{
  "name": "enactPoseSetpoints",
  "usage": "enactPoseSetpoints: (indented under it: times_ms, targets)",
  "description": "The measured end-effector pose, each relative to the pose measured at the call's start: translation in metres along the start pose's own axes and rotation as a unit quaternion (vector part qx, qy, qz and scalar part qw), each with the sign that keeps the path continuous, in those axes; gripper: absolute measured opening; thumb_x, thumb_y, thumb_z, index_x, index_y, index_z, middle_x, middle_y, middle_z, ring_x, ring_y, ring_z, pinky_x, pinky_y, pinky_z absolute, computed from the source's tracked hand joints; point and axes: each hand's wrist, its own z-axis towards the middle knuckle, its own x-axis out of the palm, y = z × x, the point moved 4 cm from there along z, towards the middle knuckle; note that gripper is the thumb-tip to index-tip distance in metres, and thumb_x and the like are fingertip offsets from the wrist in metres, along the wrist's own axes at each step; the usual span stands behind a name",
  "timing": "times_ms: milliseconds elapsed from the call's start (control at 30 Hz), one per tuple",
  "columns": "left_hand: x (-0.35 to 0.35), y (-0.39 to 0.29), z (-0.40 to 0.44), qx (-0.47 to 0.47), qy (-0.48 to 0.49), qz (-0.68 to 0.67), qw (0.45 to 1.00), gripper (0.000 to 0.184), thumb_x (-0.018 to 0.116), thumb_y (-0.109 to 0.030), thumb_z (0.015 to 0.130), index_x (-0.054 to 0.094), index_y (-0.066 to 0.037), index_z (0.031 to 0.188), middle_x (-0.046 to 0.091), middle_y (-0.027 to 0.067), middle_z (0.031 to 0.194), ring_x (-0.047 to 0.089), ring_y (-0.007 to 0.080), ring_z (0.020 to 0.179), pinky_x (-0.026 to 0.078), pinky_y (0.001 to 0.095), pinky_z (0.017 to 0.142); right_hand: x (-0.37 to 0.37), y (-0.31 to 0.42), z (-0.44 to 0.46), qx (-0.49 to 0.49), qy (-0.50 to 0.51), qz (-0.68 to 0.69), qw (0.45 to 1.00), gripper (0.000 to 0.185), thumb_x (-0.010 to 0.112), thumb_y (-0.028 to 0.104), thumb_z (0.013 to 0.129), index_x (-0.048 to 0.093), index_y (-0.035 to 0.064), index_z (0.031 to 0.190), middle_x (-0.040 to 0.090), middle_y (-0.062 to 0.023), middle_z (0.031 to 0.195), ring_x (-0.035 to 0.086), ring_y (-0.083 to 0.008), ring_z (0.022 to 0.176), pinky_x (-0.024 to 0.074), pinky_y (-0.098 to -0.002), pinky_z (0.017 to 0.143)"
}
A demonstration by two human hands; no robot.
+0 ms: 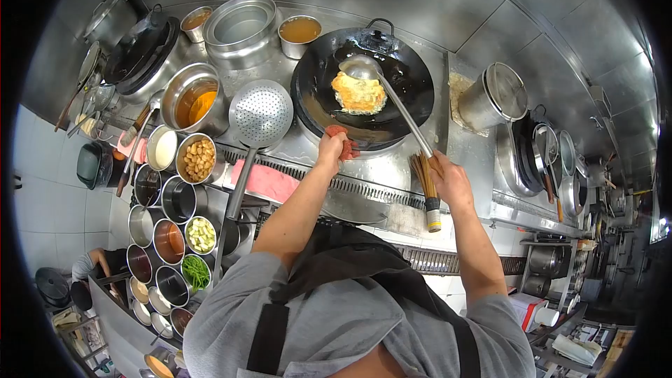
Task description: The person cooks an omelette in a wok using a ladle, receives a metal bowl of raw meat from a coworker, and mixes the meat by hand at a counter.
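A black wok [315,101] sits on the steel stove with a browned, yellow egg-like piece of food [358,94] in it. My left hand [336,145] is closed on a red cloth at the wok's near rim. My right hand [448,176] is wrapped round the handle of a steel ladle [406,115], whose bowl rests in the wok against the food's far edge. Just left of my right hand lies a bamboo brush [427,192]. Left of the wok is a perforated skimmer [261,113], its handle toward me.
Metal pots [241,24] and a cup of brown liquid [300,30] stand behind. Several ingredient containers [196,159] fill the left side. A strainer pot [483,101] stands right of the wok. Another person [103,263] is at the lower left.
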Motion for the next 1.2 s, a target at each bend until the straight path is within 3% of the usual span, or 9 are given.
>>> enactPoseSetpoints:
  times_ms: [200,267,467,800,1100,1200]
  targets:
    - [0.000,-0.001,0.000,-0.007,0.006,0.004,1.000,0.028,0.047,-0.006,0.081,0.044,-0.002,0.109,0.060,0.0179,0.082,0.063,0.0289,0.058,0.056,0.0353,0.047,0.014,-0.007,-0.007,0.022,0.027,0.005,0.999,0.045,0.063,0.017,0.081,0.052,0.0070,0.124,0.063,-0.0240,0.097,0.060,-0.0414,0.091,0.0474,-0.0469,0.080]
    - [0.002,-0.003,-0.004,0.003,-0.005,0.018,1.000,0.034,0.046,-0.007,0.081,0.043,0.000,0.114,0.058,0.0234,0.088,0.059,0.0288,0.061,0.057,0.0413,0.057,0.009,-0.001,-0.010,0.026,0.009,0.003,1.000,0.042,0.063,0.011,0.080,0.054,0.0054,0.121,0.064,-0.0228,0.096,0.061,-0.0406,0.091,0.0488,-0.0439,0.079]
    - [0.001,-0.002,0.000,0.003,0.000,0.016,1.000,0.034,0.046,-0.008,0.081,0.043,0.000,0.114,0.058,0.0230,0.087,0.060,0.0290,0.064,0.057,0.0423,0.057,0.001,0.004,-0.011,0.007,-0.027,0.037,0.999,0.043,0.063,0.016,0.081,0.054,0.0065,0.121,0.063,-0.0240,0.099,0.060,-0.0416,0.091,0.0479,-0.0466,0.080]
    - [-0.002,0.000,0.000,-0.005,0.000,0.022,1.000,0.035,0.046,-0.008,0.081,0.043,0.000,0.115,0.058,0.0231,0.086,0.059,0.0287,0.063,0.057,0.0431,0.057,0.014,0.003,-0.010,0.044,-0.002,0.034,0.998,0.041,0.061,0.015,0.081,0.053,0.0051,0.121,0.063,-0.0243,0.094,0.060,-0.0422,0.088,0.0478,-0.0473,0.078]
    - [0.003,-0.003,-0.003,0.007,0.002,0.012,1.000,0.036,0.047,-0.007,0.080,0.041,0.001,0.114,0.056,0.0232,0.083,0.055,0.0251,0.054,0.057,0.0421,0.058,0.000,-0.027,-0.045,0.059,-0.018,0.066,0.996,0.040,0.061,0.015,0.081,0.054,0.0062,0.120,0.063,-0.0245,0.092,0.060,-0.0424,0.088,0.0485,-0.0460,0.077]
    - [0.003,-0.003,-0.001,0.008,0.012,0.016,1.000,0.036,0.047,-0.007,0.079,0.041,0.001,0.114,0.056,0.0229,0.082,0.055,0.0255,0.054,0.057,0.0416,0.058,0.012,-0.032,-0.030,0.083,-0.009,0.052,0.995,0.043,0.063,0.010,0.080,0.054,0.0028,0.121,0.065,-0.0217,0.097,0.063,-0.0385,0.091,0.0497,-0.0403,0.078]
